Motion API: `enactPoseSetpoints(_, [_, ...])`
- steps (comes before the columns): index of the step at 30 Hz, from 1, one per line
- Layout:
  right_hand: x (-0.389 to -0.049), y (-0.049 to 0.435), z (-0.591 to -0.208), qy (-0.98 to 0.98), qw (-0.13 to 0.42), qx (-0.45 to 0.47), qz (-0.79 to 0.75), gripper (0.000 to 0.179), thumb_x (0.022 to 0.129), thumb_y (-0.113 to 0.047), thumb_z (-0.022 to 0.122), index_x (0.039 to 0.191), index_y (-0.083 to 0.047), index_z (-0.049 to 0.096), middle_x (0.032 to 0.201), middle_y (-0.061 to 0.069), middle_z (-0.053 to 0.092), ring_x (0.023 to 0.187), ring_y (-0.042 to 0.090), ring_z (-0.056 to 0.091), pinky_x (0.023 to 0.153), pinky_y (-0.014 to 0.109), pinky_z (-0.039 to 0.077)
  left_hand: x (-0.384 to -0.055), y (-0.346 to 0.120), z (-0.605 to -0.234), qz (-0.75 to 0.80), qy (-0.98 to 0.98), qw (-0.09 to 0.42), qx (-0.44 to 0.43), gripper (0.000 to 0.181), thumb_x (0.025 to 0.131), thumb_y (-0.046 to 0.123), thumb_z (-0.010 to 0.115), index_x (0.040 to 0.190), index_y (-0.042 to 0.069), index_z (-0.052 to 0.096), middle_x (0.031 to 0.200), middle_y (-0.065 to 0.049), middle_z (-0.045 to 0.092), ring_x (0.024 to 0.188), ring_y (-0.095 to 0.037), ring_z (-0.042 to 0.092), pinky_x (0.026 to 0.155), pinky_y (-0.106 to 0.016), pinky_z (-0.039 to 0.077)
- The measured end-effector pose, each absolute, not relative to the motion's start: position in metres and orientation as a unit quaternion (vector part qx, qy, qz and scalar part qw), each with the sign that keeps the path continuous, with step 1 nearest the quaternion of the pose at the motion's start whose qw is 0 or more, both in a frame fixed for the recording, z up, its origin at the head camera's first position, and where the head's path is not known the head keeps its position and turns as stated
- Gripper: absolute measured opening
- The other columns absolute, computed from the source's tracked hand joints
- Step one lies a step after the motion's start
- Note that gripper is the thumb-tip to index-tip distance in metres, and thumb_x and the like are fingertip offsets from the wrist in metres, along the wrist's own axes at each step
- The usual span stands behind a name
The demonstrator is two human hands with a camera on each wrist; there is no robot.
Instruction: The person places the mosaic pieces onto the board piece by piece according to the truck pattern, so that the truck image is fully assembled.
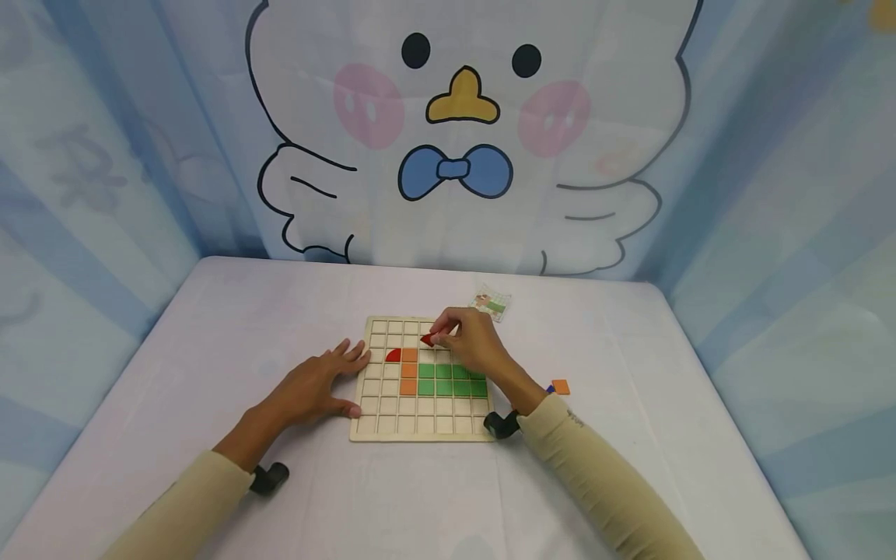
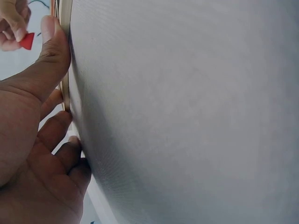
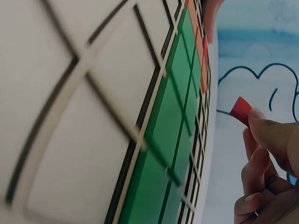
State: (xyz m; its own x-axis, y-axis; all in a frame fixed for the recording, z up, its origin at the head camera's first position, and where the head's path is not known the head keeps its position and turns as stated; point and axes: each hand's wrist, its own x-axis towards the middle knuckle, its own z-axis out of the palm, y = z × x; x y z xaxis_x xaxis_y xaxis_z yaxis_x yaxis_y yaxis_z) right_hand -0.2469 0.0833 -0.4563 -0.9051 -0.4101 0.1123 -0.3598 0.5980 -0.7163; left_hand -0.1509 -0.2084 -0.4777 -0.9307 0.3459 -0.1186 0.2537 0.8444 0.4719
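A wooden grid board (image 1: 420, 438) lies on the table. In its cells are a column of orange square tiles (image 1: 409, 372), a block of green square tiles (image 1: 444, 379) to their right, and a red tile with a rounded side (image 1: 393, 355) left of the top orange one. My left hand (image 1: 311, 393) rests against the board's left edge, thumb and fingers spread. Over the upper part of the grid, my right hand (image 1: 476, 342) pinches a small red tile (image 3: 240, 110) between thumb and finger. In the right wrist view that tile is held clear of the board.
A small picture card in clear wrap (image 1: 491, 302) lies behind the board. To the right, a loose orange tile (image 1: 561, 386) lies beside a blue piece (image 1: 550, 389), partly hidden by the right wrist. A printed curtain (image 1: 455, 225) hangs behind the table.
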Motion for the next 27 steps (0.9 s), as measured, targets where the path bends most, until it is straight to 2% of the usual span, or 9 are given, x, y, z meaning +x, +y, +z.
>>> enactPoseSetpoints(9, [-0.235,0.051,-0.456,0.884,0.056,-0.263,-0.382,0.004,0.095,-0.016,0.082,0.094,-0.016,0.078,0.085,-0.005,0.074,0.064,0.013,0.056,0.059,0.024,0.045,-0.151,-0.210,-0.477,0.230,0.954,0.099,0.167,0.102,0.079,0.046,0.091,0.162,0.014,0.043,0.173,-0.015,0.032,0.159,-0.052,0.027,0.122,-0.073,0.032])
enactPoseSetpoints(19, [-0.225,0.021,-0.461,0.877,0.079,-0.297,-0.369,0.005,0.095,-0.015,0.082,0.091,-0.018,0.078,0.086,-0.005,0.074,0.080,0.007,0.062,0.072,0.024,0.048,-0.150,-0.211,-0.478,0.240,0.950,0.084,0.178,0.099,0.078,0.045,0.091,0.160,0.013,0.047,0.172,-0.015,0.035,0.158,-0.052,0.029,0.121,-0.073,0.033])
enactPoseSetpoints(27, [-0.220,0.006,-0.464,0.887,0.088,-0.300,-0.341,0.006,0.096,-0.014,0.080,0.092,-0.018,0.078,0.087,-0.006,0.074,0.078,0.005,0.061,0.071,0.022,0.047,-0.151,-0.212,-0.479,0.240,0.950,0.079,0.180,0.098,0.078,0.044,0.092,0.160,0.011,0.047,0.172,-0.018,0.035,0.155,-0.056,0.032,0.120,-0.074,0.034])
